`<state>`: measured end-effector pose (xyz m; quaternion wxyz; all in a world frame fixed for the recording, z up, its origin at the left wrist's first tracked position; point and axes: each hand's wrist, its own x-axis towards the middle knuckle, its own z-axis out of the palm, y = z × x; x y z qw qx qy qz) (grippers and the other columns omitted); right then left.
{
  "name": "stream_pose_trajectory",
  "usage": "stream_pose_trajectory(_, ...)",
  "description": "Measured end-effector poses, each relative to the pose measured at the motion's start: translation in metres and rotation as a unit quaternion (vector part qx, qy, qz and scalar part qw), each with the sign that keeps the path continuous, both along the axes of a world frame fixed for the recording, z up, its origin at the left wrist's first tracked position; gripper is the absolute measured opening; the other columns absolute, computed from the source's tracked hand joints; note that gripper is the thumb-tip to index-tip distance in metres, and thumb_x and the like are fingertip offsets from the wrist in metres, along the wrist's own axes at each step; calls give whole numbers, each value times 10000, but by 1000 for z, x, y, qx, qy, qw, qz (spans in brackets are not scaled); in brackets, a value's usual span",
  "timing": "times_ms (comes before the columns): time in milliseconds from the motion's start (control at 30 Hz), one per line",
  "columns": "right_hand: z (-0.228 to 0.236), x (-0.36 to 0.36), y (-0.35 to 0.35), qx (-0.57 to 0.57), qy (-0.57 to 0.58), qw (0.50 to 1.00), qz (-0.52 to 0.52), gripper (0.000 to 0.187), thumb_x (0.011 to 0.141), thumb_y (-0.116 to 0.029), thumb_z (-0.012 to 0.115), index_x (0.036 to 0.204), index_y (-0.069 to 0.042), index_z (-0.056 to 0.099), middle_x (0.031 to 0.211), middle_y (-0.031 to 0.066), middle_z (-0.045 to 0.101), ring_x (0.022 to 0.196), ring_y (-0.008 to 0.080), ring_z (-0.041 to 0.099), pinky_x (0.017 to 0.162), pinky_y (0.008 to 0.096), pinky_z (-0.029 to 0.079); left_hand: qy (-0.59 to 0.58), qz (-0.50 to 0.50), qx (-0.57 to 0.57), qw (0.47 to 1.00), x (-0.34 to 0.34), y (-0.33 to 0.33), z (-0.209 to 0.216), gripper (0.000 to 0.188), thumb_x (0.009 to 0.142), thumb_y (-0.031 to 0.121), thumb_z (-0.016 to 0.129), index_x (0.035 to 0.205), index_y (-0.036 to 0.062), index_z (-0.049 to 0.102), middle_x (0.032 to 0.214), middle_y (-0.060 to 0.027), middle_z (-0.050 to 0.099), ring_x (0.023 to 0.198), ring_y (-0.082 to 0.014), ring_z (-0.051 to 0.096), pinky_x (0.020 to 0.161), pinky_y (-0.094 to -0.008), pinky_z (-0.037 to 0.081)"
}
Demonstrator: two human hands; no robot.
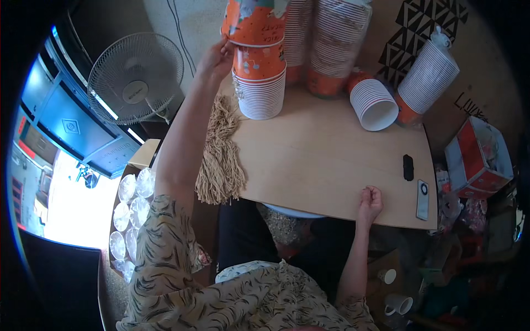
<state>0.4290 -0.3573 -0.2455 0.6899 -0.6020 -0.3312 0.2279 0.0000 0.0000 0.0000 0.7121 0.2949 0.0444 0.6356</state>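
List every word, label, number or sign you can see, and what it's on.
I can't copy wording, but markings stand on:
Orange cup by the left hand: dark printed lettering.
Brown wall: large black letters beside a black triangle pattern.
Fan: hub label, too small to read.
Blue door panel: pale square emblem and lettering, too small to read.

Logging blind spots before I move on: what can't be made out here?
Orange cup stack, head view: top cut off by the picture's upper edge.
Left hand, head view: its grip on the cups is partly hidden by the hand itself.
Right hand, head view: curled fingers hide its palm.
Black object, head view: too small and dark to identify.
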Motion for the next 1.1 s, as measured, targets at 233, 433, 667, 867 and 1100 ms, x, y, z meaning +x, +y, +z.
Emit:
stream_pose_trajectory(233, -9, 6, -16, 15, -15, 1000, 4, 50, 984, -40, 589, 1020, -37, 624, 815, -22, 596, 625, 21, 458, 526, 171, 361, 74, 43, -122, 989, -4, 1, -58, 128, 1017, 84, 558, 1093, -12, 595, 920, -87, 665, 722, -113, 633, 629, -195, 567)
stream_pose_trajectory(433, -14, 6, -13, 1, -34, 999, -8, 53, 984, -58, 605, 1029, -47, 630, 819, -29, 590, 636, 19, 453, 540, 164, 355, 421, 429, 8, 799, 2, -32, -46, 848, 731, 552, 841, 1305, -11, 570, 1286, -170, 591, 1172, -283, 586, 982, -375, 472)
stream_pose_trajectory(667, -7, -6, -11, -24, -20, 999, 11, 95, 970, -45, 616, 1050, 1, 637, 894, 5, 612, 792, 70, 549, 717, 203, 460, 467, 582, 427, 511, 19, -5, 26, 295, 943, 331, 682, 1179, 157, 717, 1284, -89, 652, 1326, -314, 488, 1151, -457, 337)
stream_pose_trajectory(867, -10, 5, -21, -16, -28, 999, 9, 94, 965, -29, 616, 1048, 10, 634, 892, -13, 596, 780, 64, 535, 704, 193, 452, 626, 444, 355, 534, 62, -47, 29, 289, 962, 324, 618, 851, 91, 748, 900, -52, 738, 932, -215, 700, 1143, -472, 345)
stream_pose_trajectory(1100, -22, 14, -18, -9, -26, 1000, -9, 101, 953, -19, 621, 1047, 15, 633, 895, -21, 586, 799, 59, 530, 731, 204, 457, 697, 383, 357, 489, 64, -43, 27, 274, 949, 339, 646, 905, 89, 748, 1049, -96, 716, 975, -265, 690, 1120, -464, 386)
